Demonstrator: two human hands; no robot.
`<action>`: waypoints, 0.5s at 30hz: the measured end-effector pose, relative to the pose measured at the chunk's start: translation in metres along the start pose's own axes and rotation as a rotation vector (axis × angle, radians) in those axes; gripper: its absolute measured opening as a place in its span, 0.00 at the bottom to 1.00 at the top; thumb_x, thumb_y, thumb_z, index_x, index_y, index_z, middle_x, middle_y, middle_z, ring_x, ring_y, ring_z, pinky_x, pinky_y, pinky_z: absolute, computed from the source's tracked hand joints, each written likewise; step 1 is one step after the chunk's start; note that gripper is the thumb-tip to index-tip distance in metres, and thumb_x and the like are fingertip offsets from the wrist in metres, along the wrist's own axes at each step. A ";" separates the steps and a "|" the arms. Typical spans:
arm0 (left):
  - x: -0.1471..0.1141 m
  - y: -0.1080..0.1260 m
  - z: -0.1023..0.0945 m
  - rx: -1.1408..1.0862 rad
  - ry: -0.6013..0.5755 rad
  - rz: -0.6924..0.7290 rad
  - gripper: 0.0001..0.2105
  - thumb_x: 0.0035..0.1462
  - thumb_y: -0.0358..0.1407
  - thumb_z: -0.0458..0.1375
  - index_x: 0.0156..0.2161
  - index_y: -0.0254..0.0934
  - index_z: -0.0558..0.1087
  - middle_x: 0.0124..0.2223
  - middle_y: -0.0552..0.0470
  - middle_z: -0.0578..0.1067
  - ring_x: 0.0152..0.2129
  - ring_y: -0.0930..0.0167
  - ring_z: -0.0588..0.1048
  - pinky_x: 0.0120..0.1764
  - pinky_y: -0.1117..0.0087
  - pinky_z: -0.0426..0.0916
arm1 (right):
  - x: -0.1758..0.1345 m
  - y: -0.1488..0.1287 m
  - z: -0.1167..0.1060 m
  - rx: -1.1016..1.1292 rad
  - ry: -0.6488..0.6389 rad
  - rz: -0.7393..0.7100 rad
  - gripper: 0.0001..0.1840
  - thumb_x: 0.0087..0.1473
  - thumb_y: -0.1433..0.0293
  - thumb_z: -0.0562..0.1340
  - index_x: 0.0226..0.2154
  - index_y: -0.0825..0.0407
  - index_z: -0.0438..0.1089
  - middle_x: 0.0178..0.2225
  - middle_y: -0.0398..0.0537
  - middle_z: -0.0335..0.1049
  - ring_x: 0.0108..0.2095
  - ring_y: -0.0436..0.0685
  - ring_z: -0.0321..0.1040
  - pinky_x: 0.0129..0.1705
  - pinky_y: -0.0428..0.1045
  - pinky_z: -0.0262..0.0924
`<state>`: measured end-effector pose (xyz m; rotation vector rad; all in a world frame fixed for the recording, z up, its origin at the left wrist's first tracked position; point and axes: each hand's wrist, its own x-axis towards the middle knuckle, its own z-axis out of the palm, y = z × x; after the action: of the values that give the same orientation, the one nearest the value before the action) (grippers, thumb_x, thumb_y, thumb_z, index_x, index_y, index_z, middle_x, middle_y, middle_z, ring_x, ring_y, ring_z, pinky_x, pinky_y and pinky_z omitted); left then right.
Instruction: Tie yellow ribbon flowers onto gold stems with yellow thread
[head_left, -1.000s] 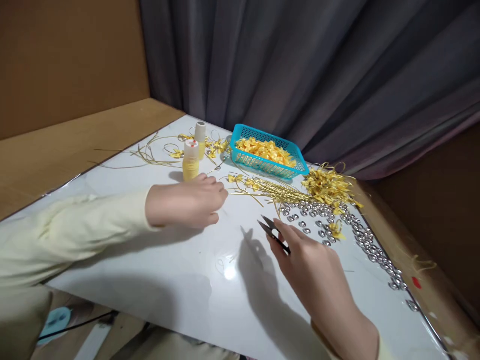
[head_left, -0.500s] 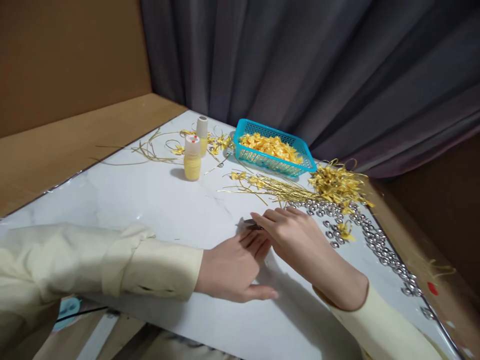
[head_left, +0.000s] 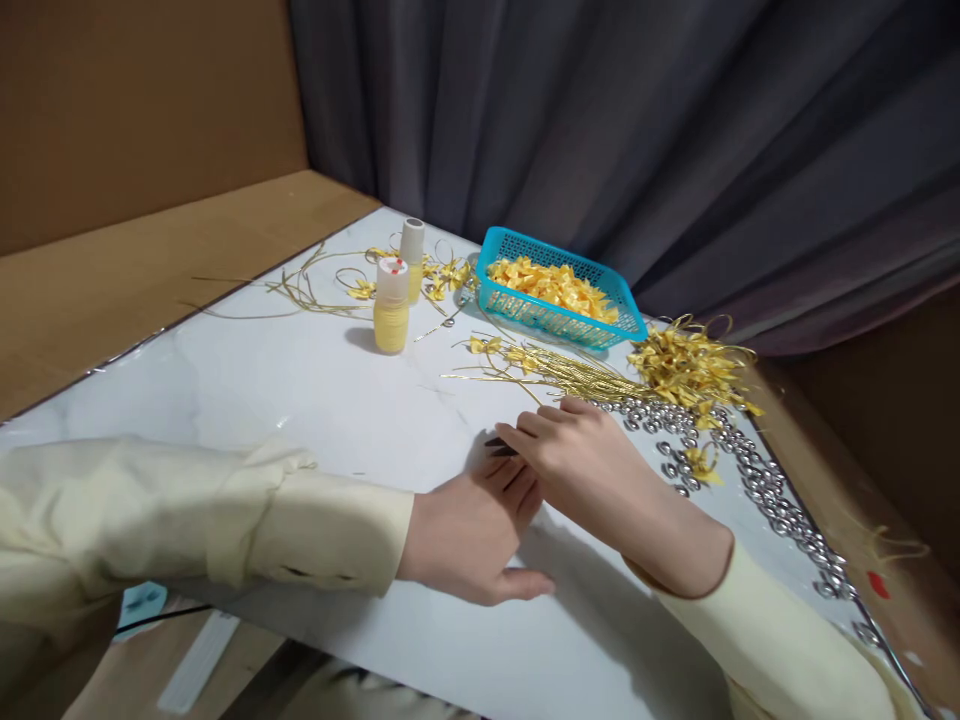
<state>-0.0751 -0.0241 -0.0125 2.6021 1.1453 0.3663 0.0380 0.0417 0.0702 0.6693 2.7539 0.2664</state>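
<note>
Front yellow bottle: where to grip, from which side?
I'd take the front bottle around its yellow lower body, coming from the near left: it stands upright, that side looks unobstructed, and the rear bottle is close behind, slightly right.

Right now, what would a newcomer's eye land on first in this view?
Probably the bright turquoise basket, heaped with yellow bows, at the table's far side before the dark curtain. Next, mid-table, the right hand holding a dark pointed tool close against the left hand. Then the silver rings scattered toward the table's right edge.
</note>
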 end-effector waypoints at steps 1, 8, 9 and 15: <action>0.000 0.000 0.000 -0.003 -0.004 -0.001 0.34 0.60 0.53 0.48 0.54 0.19 0.62 0.54 0.27 0.66 0.53 0.49 0.63 0.56 0.54 0.52 | 0.001 0.000 0.000 0.006 -0.004 -0.005 0.08 0.51 0.80 0.62 0.35 0.55 0.73 0.28 0.47 0.73 0.26 0.54 0.66 0.32 0.51 0.44; -0.001 -0.001 0.001 -0.053 -0.001 0.005 0.34 0.60 0.53 0.48 0.57 0.20 0.59 0.58 0.27 0.63 0.56 0.51 0.60 0.58 0.53 0.50 | 0.002 0.005 0.006 0.027 0.009 -0.008 0.11 0.52 0.80 0.62 0.38 0.55 0.73 0.31 0.48 0.74 0.28 0.53 0.67 0.33 0.50 0.46; -0.001 -0.001 0.000 -0.050 -0.001 0.004 0.34 0.60 0.53 0.48 0.57 0.20 0.59 0.57 0.27 0.64 0.56 0.50 0.60 0.58 0.53 0.51 | 0.001 0.007 0.008 0.034 0.020 -0.010 0.11 0.51 0.80 0.62 0.39 0.55 0.73 0.30 0.48 0.73 0.28 0.53 0.67 0.32 0.49 0.46; 0.000 -0.001 -0.005 -0.018 -0.028 0.003 0.37 0.58 0.55 0.48 0.56 0.16 0.59 0.56 0.25 0.64 0.55 0.49 0.61 0.58 0.55 0.51 | -0.006 0.016 0.021 0.080 0.088 -0.079 0.16 0.51 0.82 0.60 0.43 0.55 0.70 0.29 0.45 0.71 0.26 0.52 0.65 0.29 0.48 0.46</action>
<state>-0.0771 -0.0228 -0.0079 2.5854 1.1233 0.3379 0.0571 0.0552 0.0560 0.5801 2.8804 0.1737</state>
